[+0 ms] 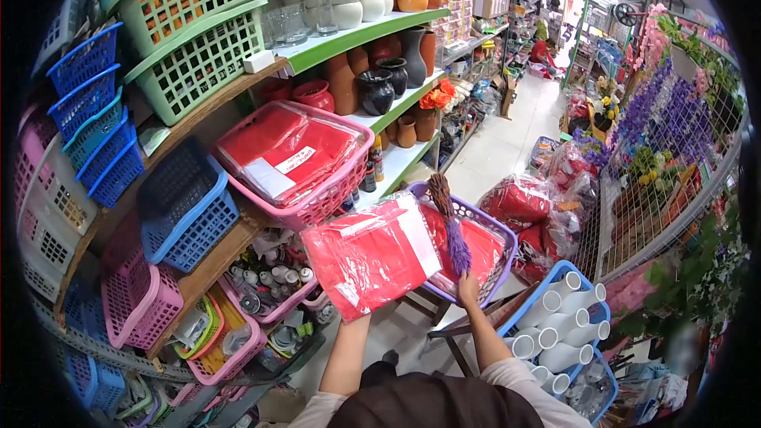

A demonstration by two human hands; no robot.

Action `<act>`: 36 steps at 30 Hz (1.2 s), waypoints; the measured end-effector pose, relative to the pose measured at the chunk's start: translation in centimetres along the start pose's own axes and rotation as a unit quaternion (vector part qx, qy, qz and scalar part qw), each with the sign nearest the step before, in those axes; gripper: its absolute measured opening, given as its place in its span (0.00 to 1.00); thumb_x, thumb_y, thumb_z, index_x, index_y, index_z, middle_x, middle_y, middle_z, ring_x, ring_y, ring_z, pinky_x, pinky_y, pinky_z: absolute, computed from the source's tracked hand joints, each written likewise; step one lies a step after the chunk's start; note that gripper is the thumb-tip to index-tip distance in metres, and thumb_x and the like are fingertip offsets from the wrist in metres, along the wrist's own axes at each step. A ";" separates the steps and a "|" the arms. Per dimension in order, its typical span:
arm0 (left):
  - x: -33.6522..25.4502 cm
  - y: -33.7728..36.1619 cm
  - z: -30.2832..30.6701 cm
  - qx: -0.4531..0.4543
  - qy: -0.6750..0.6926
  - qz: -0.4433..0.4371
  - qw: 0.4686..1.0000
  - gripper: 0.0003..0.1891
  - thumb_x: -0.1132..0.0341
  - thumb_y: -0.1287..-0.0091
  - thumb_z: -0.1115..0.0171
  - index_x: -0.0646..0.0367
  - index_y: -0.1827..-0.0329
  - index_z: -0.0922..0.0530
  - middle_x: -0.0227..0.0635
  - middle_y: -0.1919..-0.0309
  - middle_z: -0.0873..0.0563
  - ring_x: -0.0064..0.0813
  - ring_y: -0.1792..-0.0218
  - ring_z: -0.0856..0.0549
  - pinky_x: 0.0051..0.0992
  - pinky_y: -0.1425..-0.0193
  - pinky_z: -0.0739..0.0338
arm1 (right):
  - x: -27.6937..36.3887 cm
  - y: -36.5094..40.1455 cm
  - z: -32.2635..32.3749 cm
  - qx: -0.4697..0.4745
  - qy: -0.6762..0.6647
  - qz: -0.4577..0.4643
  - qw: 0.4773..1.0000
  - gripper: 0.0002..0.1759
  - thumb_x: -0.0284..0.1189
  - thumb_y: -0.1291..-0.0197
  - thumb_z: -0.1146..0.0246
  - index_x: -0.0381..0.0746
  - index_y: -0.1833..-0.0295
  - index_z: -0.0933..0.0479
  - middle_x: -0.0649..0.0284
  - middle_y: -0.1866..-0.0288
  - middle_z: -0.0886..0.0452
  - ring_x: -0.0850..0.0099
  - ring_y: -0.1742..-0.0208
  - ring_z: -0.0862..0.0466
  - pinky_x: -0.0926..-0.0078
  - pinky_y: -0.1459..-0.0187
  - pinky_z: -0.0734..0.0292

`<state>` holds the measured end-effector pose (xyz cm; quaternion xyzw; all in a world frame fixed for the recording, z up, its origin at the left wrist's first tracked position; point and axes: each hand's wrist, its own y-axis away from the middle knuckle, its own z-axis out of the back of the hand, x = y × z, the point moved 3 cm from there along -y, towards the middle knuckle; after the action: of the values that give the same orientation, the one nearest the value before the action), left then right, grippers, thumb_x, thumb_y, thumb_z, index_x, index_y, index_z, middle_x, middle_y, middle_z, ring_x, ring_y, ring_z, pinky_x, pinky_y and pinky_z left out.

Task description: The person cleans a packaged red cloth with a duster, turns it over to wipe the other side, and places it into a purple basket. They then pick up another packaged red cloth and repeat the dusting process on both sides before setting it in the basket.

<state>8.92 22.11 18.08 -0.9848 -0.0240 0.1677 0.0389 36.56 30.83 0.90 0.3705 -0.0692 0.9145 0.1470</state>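
My left hand is raised and grips the lower edge of a flat red packet in clear plastic, held up in front of the shelves. My right hand grips the base of a purple feather duster, whose brown tip points up over a purple plastic basket. That basket holds more red packets. Just left of it, a pink basket on the shelf holds similar red packets with a white label.
Shelves on the left carry stacked blue, green and pink baskets, vases and white bowls. A blue crate of white tubes stands at lower right. Artificial flowers hang on a wire rack on the right. An aisle runs ahead.
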 end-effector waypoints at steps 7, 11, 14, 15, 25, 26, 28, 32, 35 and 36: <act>1.1 -0.2 0.0 0.003 0.010 0.021 1.000 0.29 0.46 0.34 0.56 0.54 0.36 0.39 0.36 0.40 0.31 0.32 0.42 0.29 0.36 0.37 0.35 | -0.7 -0.1 0.2 0.025 0.071 -0.020 0.997 0.21 0.39 0.40 0.51 0.30 0.56 0.28 0.40 0.59 0.24 0.47 0.57 0.24 0.55 0.53 0.31; 1.6 -1.2 -0.7 0.013 0.013 0.025 1.000 0.28 0.47 0.34 0.56 0.54 0.36 0.39 0.36 0.40 0.31 0.32 0.42 0.29 0.36 0.37 0.35 | 3.8 0.3 2.8 -0.023 -0.060 0.029 0.997 0.22 0.39 0.39 0.48 0.32 0.49 0.30 0.47 0.58 0.24 0.55 0.55 0.23 0.63 0.51 0.30; 2.6 -1.1 -0.8 0.019 0.017 0.032 0.999 0.28 0.47 0.34 0.56 0.54 0.36 0.39 0.36 0.40 0.30 0.32 0.42 0.29 0.36 0.37 0.35 | 9.1 1.0 7.0 0.119 -0.475 0.000 0.872 0.21 0.39 0.38 0.48 0.32 0.49 0.29 0.53 0.58 0.22 0.65 0.56 0.23 0.68 0.52 0.29; 3.0 -1.1 -0.9 0.021 0.018 0.034 0.999 0.28 0.47 0.34 0.56 0.54 0.36 0.39 0.36 0.40 0.30 0.32 0.42 0.29 0.36 0.37 0.35 | 11.1 2.1 8.1 0.261 -0.632 -0.081 0.725 0.20 0.38 0.38 0.49 0.32 0.50 0.28 0.56 0.56 0.22 0.71 0.55 0.23 0.70 0.51 0.29; 0.2 -1.2 -5.9 0.073 -0.016 0.028 0.997 0.33 0.41 0.37 0.56 0.55 0.35 0.40 0.37 0.39 0.31 0.38 0.40 0.31 0.40 0.35 0.38 | 16.8 3.5 12.3 0.103 -0.647 0.040 0.755 0.15 0.21 0.43 0.43 0.29 0.50 0.28 0.59 0.58 0.20 0.76 0.64 0.20 0.81 0.61 0.25; -1.0 -1.4 -7.5 0.100 -0.026 0.013 0.995 0.35 0.38 0.38 0.57 0.55 0.35 0.40 0.38 0.39 0.32 0.39 0.39 0.32 0.42 0.35 0.39 | 17.5 3.5 12.5 0.084 -0.658 0.042 0.747 0.15 0.21 0.43 0.43 0.29 0.50 0.28 0.59 0.58 0.20 0.76 0.63 0.20 0.81 0.60 0.25; -3.2 -1.1 -9.7 0.095 0.047 0.111 0.988 0.42 0.32 0.40 0.62 0.57 0.34 0.42 0.41 0.38 0.33 0.40 0.38 0.34 0.41 0.34 0.42 | 18.5 3.2 12.5 0.061 -0.675 0.037 0.734 0.14 0.20 0.43 0.43 0.29 0.50 0.27 0.59 0.58 0.20 0.75 0.62 0.20 0.79 0.60 0.25; -7.2 -0.6 -9.6 0.150 -0.008 0.101 0.983 0.41 0.37 0.38 0.57 0.64 0.33 0.46 0.44 0.37 0.35 0.40 0.37 0.35 0.40 0.33 0.43 | 20.9 2.6 11.1 0.074 -0.680 0.042 0.729 0.14 0.20 0.43 0.43 0.29 0.51 0.27 0.60 0.58 0.20 0.76 0.62 0.20 0.81 0.60 0.25; -10.0 0.0 -8.8 0.078 -0.187 0.018 0.979 0.25 0.63 0.33 0.51 0.60 0.34 0.43 0.39 0.40 0.31 0.31 0.39 0.31 0.33 0.37 0.37 | 23.3 2.9 9.4 0.107 -0.686 0.071 0.716 0.13 0.21 0.42 0.44 0.29 0.51 0.27 0.61 0.59 0.20 0.78 0.62 0.20 0.82 0.59 0.26; -10.7 0.4 -8.6 0.074 -0.189 0.010 0.979 0.25 0.63 0.33 0.51 0.60 0.34 0.43 0.39 0.40 0.31 0.31 0.39 0.31 0.33 0.37 0.37 | 24.2 3.3 9.0 0.115 -0.687 0.071 0.714 0.13 0.21 0.42 0.44 0.29 0.51 0.27 0.61 0.59 0.20 0.78 0.62 0.20 0.82 0.59 0.26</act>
<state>1.70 20.49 29.68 -0.9300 -0.0083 0.3522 0.1048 24.94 30.88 24.17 0.9046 -0.0717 0.4172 -0.0503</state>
